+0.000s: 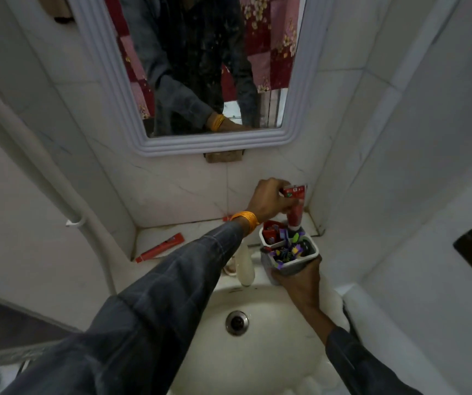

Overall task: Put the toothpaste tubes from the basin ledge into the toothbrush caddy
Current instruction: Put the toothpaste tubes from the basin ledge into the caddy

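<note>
My left hand (270,199) grips a red toothpaste tube (296,208) by its flat upper end, cap pointing down into the back of the toothbrush caddy (313,250). The caddy is white with two compartments: the left one holds red tubes (272,233), the right one holds several purple and green brushes. My right hand (297,276) clasps the caddy from below, above the basin's back right edge. Another red tube (160,248) lies flat on the basin ledge (200,232) at the left. A small red end shows behind my left wrist.
A white tap (244,266) stands behind the basin (257,352), whose metal drain (237,322) is in the middle. A framed mirror (200,67) hangs on the tiled wall above the ledge. A white pipe (44,172) runs down the left wall.
</note>
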Available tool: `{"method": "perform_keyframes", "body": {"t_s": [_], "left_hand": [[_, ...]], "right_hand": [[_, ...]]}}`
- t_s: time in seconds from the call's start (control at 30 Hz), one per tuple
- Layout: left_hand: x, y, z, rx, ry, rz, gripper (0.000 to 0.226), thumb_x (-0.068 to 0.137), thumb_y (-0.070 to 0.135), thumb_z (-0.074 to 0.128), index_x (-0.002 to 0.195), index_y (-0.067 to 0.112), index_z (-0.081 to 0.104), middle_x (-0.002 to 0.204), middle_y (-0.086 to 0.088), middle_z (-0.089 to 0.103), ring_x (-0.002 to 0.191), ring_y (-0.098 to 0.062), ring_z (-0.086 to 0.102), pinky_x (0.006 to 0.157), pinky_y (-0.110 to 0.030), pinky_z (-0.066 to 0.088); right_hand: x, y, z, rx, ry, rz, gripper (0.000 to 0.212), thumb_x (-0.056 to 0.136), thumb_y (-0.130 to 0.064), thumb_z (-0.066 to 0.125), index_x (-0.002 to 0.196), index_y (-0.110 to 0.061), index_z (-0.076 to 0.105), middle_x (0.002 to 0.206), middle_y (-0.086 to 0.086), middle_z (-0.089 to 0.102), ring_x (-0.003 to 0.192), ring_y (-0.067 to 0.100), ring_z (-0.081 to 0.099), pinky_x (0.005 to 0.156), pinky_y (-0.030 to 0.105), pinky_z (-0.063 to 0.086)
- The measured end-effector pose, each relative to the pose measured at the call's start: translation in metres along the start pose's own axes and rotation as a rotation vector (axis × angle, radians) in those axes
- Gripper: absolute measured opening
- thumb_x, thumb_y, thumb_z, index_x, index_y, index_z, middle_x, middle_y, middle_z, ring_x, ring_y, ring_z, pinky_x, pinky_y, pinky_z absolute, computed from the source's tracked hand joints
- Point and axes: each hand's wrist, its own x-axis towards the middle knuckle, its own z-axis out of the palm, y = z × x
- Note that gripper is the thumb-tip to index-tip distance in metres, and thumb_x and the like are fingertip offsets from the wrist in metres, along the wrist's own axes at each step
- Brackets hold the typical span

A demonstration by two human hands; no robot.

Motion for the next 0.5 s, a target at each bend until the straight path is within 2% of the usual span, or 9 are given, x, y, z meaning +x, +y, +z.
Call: {"method": "perform_keyframes", "body": {"t_s": [0.07, 0.17, 0.2, 0.23, 0.3, 0.4, 0.5], "left_hand": [[0.0, -0.008, 0.004, 0.103, -0.026, -0.027, 0.009, 0.08, 0.017, 0.073, 0.083, 0.009, 0.077, 0.077, -0.007, 0.078, 0.066, -0.018, 0.074, 0.071, -0.038, 0.062], [-0.006, -0.025, -0.005, 0.284, -0.034, -0.012, 0.008, 0.077, 0.014, 0.07, 0.077, 0.017, 0.077, 0.079, 0.001, 0.078, 0.074, -0.016, 0.072, 0.074, -0.034, 0.06], [-0.013, -0.048, -0.026, 0.341, -0.003, -0.058, 0.008, 0.077, 0.014, 0.07, 0.078, 0.017, 0.077, 0.082, 0.002, 0.078, 0.076, -0.016, 0.071, 0.075, -0.032, 0.059], [-0.022, -0.07, -0.047, 0.361, 0.011, -0.109, 0.007, 0.078, 0.014, 0.071, 0.078, 0.017, 0.078, 0.083, 0.002, 0.078, 0.076, -0.015, 0.07, 0.075, -0.03, 0.058], [-0.025, -0.083, -0.056, 0.281, -0.033, -0.113, 0.004, 0.079, 0.017, 0.076, 0.08, 0.015, 0.079, 0.085, 0.001, 0.079, 0.073, -0.01, 0.068, 0.073, -0.025, 0.056], [-0.031, -0.088, -0.057, 0.222, -0.063, -0.122, 0.015, 0.084, 0.025, 0.073, 0.088, 0.01, 0.078, 0.089, -0.004, 0.078, 0.076, -0.014, 0.07, 0.072, -0.024, 0.055], [-0.036, -0.111, -0.066, 0.308, 0.051, -0.188, 0.016, 0.087, 0.025, 0.065, 0.091, 0.015, 0.076, 0.093, -0.006, 0.078, 0.086, -0.024, 0.071, 0.078, -0.031, 0.055]], "right_hand": [[0.003, -0.003, 0.004, 0.021, -0.012, 0.019, 0.113, 0.053, -0.003, 0.1, 0.145, -0.011, 0.034, 0.132, -0.002, 0.055, 0.115, 0.004, 0.056, 0.082, -0.002, 0.046], [0.001, -0.004, 0.015, 0.061, -0.008, 0.028, 0.11, 0.053, -0.004, 0.1, 0.142, -0.012, 0.036, 0.125, -0.008, 0.057, 0.106, -0.015, 0.055, 0.081, -0.002, 0.046], [-0.002, -0.007, 0.04, 0.053, -0.08, 0.016, 0.11, 0.053, -0.005, 0.101, 0.141, -0.014, 0.036, 0.124, -0.011, 0.058, 0.104, -0.018, 0.056, 0.081, -0.001, 0.046], [-0.006, -0.006, 0.065, 0.032, -0.158, 0.013, 0.109, 0.052, -0.007, 0.101, 0.139, -0.017, 0.036, 0.124, -0.013, 0.058, 0.104, -0.02, 0.058, 0.081, 0.0, 0.047], [-0.008, -0.004, 0.067, 0.03, -0.148, 0.029, 0.107, 0.052, -0.01, 0.102, 0.136, -0.022, 0.037, 0.125, -0.016, 0.06, 0.105, -0.02, 0.059, 0.081, 0.003, 0.049], [-0.009, -0.004, 0.059, 0.049, -0.093, 0.049, 0.105, 0.051, -0.004, 0.101, 0.136, -0.013, 0.039, 0.121, -0.007, 0.063, 0.098, -0.022, 0.061, 0.075, 0.002, 0.049], [-0.006, -0.008, 0.039, 0.051, -0.041, 0.053, 0.103, 0.052, 0.005, 0.098, 0.136, -0.009, 0.039, 0.122, 0.001, 0.061, 0.092, -0.023, 0.06, 0.071, -0.003, 0.046]]}}
